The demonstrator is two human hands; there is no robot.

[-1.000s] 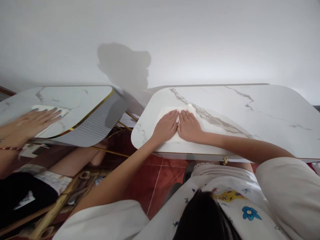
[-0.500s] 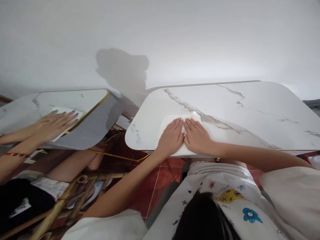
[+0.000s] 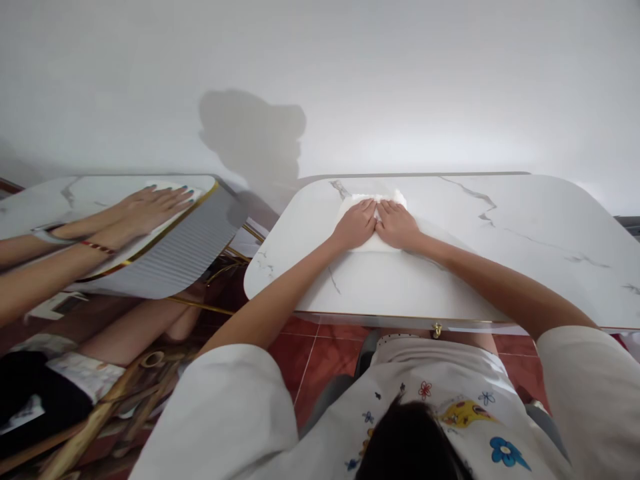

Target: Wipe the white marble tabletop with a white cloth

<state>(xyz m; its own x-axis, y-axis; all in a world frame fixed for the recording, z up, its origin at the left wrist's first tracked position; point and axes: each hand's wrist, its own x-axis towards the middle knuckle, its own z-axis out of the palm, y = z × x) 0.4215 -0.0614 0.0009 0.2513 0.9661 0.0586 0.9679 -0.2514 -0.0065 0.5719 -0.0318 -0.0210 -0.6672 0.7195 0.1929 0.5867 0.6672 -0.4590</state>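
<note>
Pushed away from the front edge since the earlier frame, the white cloth (image 3: 377,243) now lies nearer the back edge of the counter (image 3: 530,220), toward its left end, under my left grip (image 3: 356,225) and right grip (image 3: 399,225), both flat with fingers stretched out, resting on it and clasping nothing. It looks light, soft and limp, apt to bunch, so I judge flat pressure over its middle the best hold. Marble-patterned and smooth-looking, the counter stands by a pale wall (image 3: 400,80), above red floor tiles (image 3: 325,367), with another person's hands (image 3: 160,207) on a second counter (image 3: 103,190) past its left end.
</note>
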